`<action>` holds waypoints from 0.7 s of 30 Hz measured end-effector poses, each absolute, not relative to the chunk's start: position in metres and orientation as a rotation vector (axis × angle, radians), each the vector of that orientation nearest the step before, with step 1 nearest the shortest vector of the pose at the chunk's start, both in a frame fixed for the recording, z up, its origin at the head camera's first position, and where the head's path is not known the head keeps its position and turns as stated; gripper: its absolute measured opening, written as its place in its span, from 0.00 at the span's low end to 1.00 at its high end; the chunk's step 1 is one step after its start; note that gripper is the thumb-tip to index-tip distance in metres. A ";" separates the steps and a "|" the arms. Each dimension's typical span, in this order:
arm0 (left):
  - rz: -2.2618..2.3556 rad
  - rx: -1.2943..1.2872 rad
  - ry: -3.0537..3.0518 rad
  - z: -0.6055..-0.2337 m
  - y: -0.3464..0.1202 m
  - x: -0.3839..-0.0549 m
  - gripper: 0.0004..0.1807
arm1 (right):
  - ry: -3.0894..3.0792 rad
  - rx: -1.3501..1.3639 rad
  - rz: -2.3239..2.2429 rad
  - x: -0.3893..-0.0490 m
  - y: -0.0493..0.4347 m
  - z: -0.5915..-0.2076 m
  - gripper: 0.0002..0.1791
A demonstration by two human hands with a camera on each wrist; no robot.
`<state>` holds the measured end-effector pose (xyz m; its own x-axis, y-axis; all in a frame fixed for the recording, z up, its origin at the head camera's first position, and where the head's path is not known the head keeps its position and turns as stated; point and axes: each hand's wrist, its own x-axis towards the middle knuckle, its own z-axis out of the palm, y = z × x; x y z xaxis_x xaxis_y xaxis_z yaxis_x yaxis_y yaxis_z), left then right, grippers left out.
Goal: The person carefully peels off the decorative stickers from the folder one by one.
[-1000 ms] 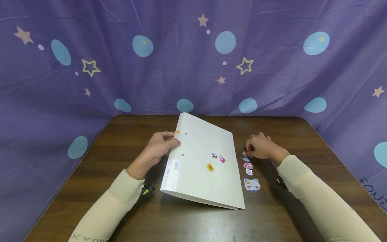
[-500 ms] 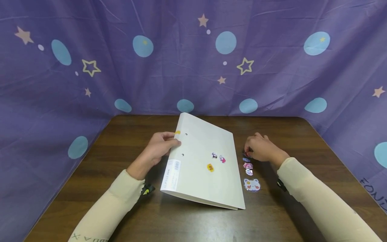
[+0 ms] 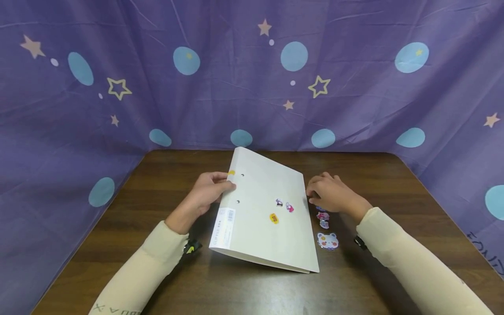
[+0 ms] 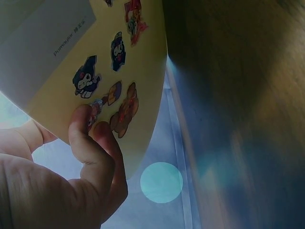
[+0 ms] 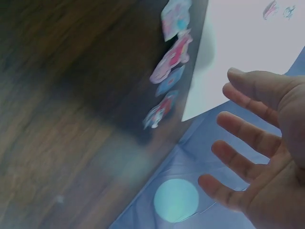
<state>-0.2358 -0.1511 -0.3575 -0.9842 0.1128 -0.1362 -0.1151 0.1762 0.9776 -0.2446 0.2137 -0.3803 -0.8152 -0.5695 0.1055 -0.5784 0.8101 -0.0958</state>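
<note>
My left hand [image 3: 204, 192] grips a white clip file folder [image 3: 261, 183] by its spine, thumb on top and fingers beneath, so that side is tilted up off the table. On the cover are a yellow sticker [image 3: 274, 218], a pink one [image 3: 289, 207] and a dark one [image 3: 279, 202]. The left wrist view shows several more stickers on the underside, including a black-hooded character sticker [image 4: 86, 80]. My right hand [image 3: 332, 192] hovers by the folder's right edge, fingers loosely spread and holding nothing. In the right wrist view, a red and white sticker [image 5: 161, 110] lies nearby on the table.
Beside the folder, loose stickers form a column, with a pink sticker [image 3: 323, 216] and a larger bear-face sticker [image 3: 327, 241] at the near end. The dark wooden table [image 3: 169, 275] ends at a purple curtain [image 3: 252, 96] behind.
My right hand has left the farthest sticker in the column and shifted left toward the folder's edge. My left hand and the folder have stayed in place.
</note>
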 end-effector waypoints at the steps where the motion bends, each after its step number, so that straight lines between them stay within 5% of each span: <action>1: 1.909 -0.008 2.267 -0.357 -0.151 -0.236 0.30 | -2.917 0.939 0.191 -0.243 0.212 -0.380 0.06; 21: 1.889 -0.010 2.281 -0.355 -0.151 -0.233 0.29 | -2.757 1.159 0.123 -0.222 0.186 -0.382 0.18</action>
<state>-0.2328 -0.1515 -0.3550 -0.9839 0.1087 -0.1419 -0.1192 0.1930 0.9739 -0.2217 0.1858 -0.3822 -0.6910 -0.7031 0.1679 -0.7153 0.6986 -0.0179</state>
